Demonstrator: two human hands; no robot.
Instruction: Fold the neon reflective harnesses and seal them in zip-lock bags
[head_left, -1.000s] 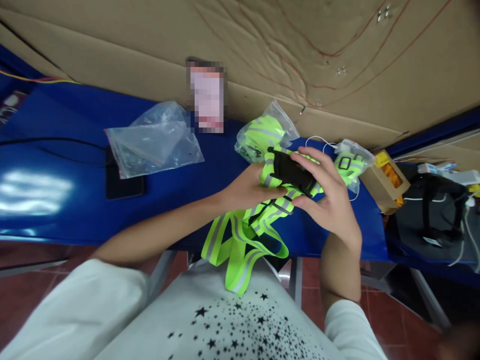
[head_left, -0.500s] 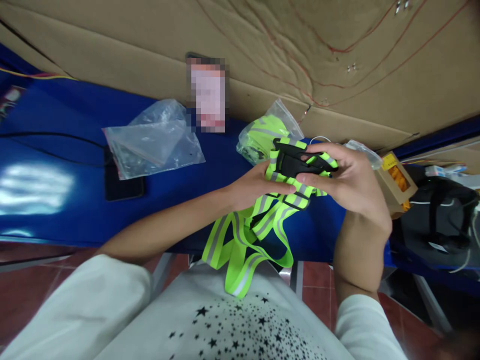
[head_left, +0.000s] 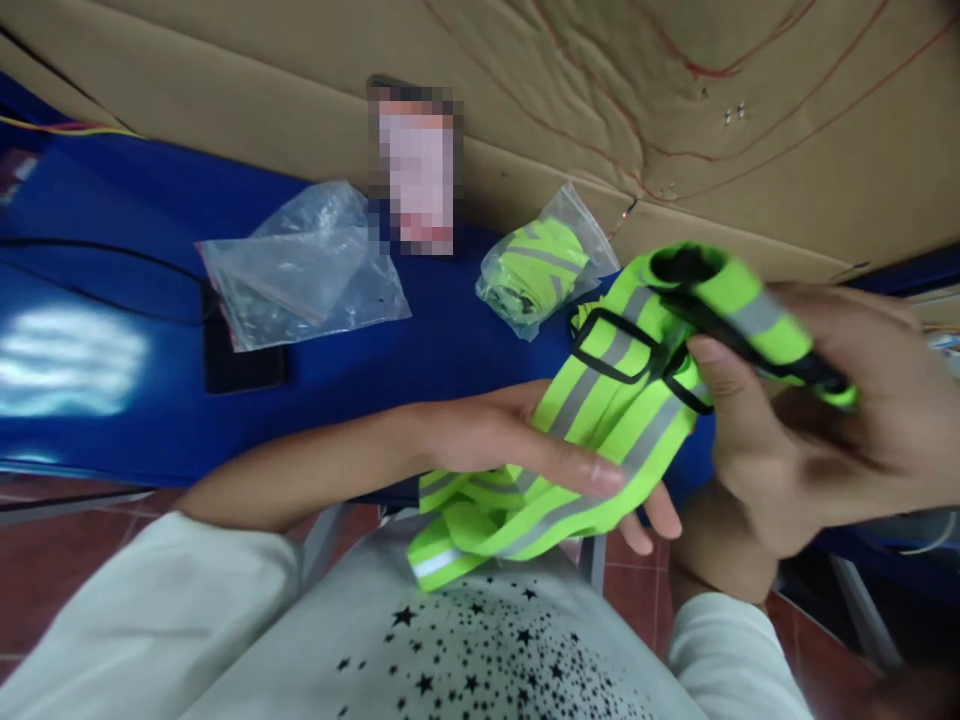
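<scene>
A neon-green reflective strap vest (head_left: pixel 600 400) with grey stripes and black buckles stretches between my two hands above the blue table (head_left: pixel 135 330). My right hand (head_left: pixel 817 420) is closed on its upper end, raised close to the camera and blurred, gripping the black buckle part. My left hand (head_left: pixel 525 450) lies lower, thumb over the straps and fingers under them, pinching the bundle. The loose folded ends hang down onto my star-print shirt.
A clear bag holding another folded green vest (head_left: pixel 544 265) lies on the table behind my hands. An empty clear plastic bag (head_left: pixel 300 270) rests at left over a dark flat device (head_left: pixel 240 365). A cardboard wall (head_left: pixel 525 90) runs along the back. A black cable crosses the table's left.
My right hand has pulled the buckle end up and to the right, toward the camera, drawing the straps out. My left hand slid down along the straps. The hanging loops have gathered shorter.
</scene>
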